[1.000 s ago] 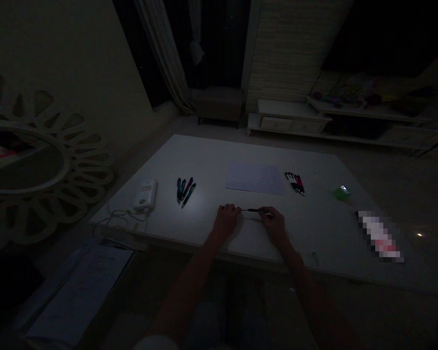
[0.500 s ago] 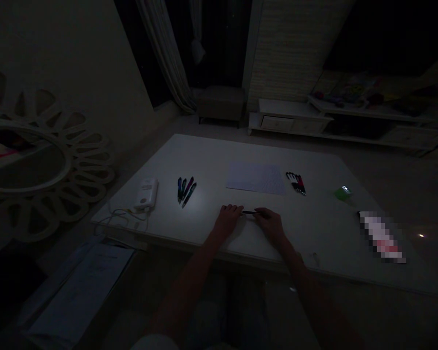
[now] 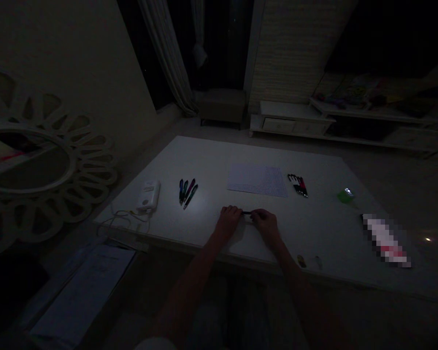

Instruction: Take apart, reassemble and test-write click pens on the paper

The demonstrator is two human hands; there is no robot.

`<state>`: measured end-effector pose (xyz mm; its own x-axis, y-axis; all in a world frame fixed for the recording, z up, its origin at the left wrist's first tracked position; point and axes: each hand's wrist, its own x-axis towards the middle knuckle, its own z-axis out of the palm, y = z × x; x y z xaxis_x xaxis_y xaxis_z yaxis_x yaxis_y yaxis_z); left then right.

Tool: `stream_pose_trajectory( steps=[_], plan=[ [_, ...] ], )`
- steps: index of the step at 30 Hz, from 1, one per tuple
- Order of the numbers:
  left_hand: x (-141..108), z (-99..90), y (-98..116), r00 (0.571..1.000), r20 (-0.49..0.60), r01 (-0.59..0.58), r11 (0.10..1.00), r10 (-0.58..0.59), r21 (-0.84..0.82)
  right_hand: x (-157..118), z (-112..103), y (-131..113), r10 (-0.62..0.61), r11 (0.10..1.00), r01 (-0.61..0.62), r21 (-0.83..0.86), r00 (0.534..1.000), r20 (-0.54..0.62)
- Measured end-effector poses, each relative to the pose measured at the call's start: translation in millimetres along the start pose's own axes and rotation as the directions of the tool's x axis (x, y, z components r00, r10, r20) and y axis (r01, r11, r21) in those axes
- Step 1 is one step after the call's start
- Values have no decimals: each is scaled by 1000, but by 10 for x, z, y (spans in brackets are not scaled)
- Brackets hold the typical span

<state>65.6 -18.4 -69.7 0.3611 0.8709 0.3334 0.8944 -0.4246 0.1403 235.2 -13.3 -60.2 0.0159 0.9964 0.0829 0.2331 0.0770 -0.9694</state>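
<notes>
A slim dark pen [image 3: 246, 212] held level between two hands, low over the counter [image 3: 208, 163].
The fingers of the right hand [image 3: 267, 223] are pinched together on the pen's right end; those of the left hand [image 3: 229, 219] look clamped on its left end, and only a short middle stretch shows. Handling it well likely calls for both wrists low, the two grips in one straight line, and a light, even pinch so the thin barrel neither bends nor slips; the dim light hides any seam. Just beyond lies a printed sheet [image 3: 257, 180], with loose pens [image 3: 188, 193] to the left and a second pen group [image 3: 298, 185] to the right.
</notes>
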Motion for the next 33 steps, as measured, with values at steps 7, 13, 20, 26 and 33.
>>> stream_pose_trajectory(
  steps=[7, 13, 20, 26, 33],
  plan=[
    [4, -21, 8, 1000, 12, -22, 1000, 22, 14, 21, 14, -19, -41, 984, 40, -173, 999, -3],
    [1, -6, 6, 1000, -5, -5, 1000, 5, 5, -2, 0, -7, -106, 991, 108, -81, 994, 28],
    [-6, 12, -6, 1000, -16, -20, 1000, 20, -5, 20, 12, 62, -108, 990, 110, -84, 994, 32],
    [1, 0, 2, 1000, 16, 0, 1000, 0, 0, 47, 17, 125, -178, 984, 179, 7, 983, -34],
    [7, -50, 20, 999, 38, -10, 1000, 11, -18, 81, 32, 152, -193, 976, 193, -103, 981, 7]
  ],
)
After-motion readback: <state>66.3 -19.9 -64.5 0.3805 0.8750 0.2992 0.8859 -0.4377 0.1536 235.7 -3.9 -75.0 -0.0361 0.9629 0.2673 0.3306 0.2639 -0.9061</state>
